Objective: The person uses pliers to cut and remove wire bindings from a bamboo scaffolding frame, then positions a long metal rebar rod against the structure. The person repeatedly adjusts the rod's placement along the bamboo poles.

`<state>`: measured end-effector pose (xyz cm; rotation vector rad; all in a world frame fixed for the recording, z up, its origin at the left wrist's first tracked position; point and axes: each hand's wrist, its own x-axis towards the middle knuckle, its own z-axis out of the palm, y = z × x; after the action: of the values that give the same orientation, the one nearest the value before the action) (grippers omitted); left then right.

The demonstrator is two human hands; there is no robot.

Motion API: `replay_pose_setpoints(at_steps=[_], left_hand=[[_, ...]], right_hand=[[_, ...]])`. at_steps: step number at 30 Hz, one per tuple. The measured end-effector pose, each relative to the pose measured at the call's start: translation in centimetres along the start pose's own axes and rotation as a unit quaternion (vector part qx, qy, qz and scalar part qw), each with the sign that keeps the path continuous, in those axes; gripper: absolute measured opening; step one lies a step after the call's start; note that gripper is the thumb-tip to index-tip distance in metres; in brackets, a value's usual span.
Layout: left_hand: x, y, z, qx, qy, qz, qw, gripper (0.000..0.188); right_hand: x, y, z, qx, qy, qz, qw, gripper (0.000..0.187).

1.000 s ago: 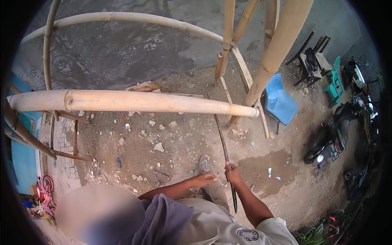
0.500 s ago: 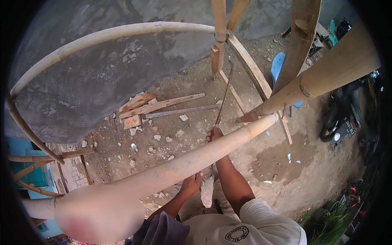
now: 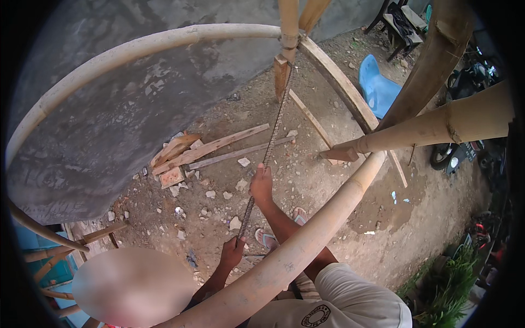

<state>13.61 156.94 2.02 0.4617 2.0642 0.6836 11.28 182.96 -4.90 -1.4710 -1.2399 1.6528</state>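
A long ribbed steel bar (image 3: 278, 119), slightly bent at its tip, runs obliquely upward in front of me. My right hand (image 3: 261, 183) is wrapped round it partway along. Lower down, my left hand (image 3: 232, 252) grips it close to its lower end. The bar's far tip is beside a short wooden block (image 3: 281, 75) at an upright bamboo post (image 3: 289, 27); whether they touch, I cannot tell. A thick bamboo pole (image 3: 284, 265) crosses over my right forearm and hides part of it.
Timber offcuts (image 3: 210, 146) and a brick (image 3: 171, 177) lie among rubble by a grey wall (image 3: 131, 104). A curved bamboo rail (image 3: 136, 48) meets the post. To the right are a blue plastic chair (image 3: 377, 87), a motorbike (image 3: 456, 156) and green plants (image 3: 445, 279).
Both hands and the bar have moved left, and my right hand now shows above the bamboo pole. The bar's tip has risen to the wooden block. My view has shifted.
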Motion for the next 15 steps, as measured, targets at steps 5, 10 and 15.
replay_pose_setpoints(at_steps=[5, 10, 15], left_hand=[[1.1, -1.8, 7.0, -0.162, -0.046, -0.032, 0.985, 0.047], [-1.5, 3.4, 19.2, -0.430, -0.195, -0.140, 0.870, 0.040], [-2.5, 14.7, 33.2, -0.536, -0.230, -0.177, 0.793, 0.038]], right_hand=[[1.3, 0.2, -3.8, -0.176, 0.049, -0.064, 0.981, 0.050], [4.0, -2.3, -13.6, -0.239, -0.041, -0.022, 0.970, 0.056], [10.7, -4.2, -23.9, -0.381, 0.011, -0.067, 0.922, 0.056]])
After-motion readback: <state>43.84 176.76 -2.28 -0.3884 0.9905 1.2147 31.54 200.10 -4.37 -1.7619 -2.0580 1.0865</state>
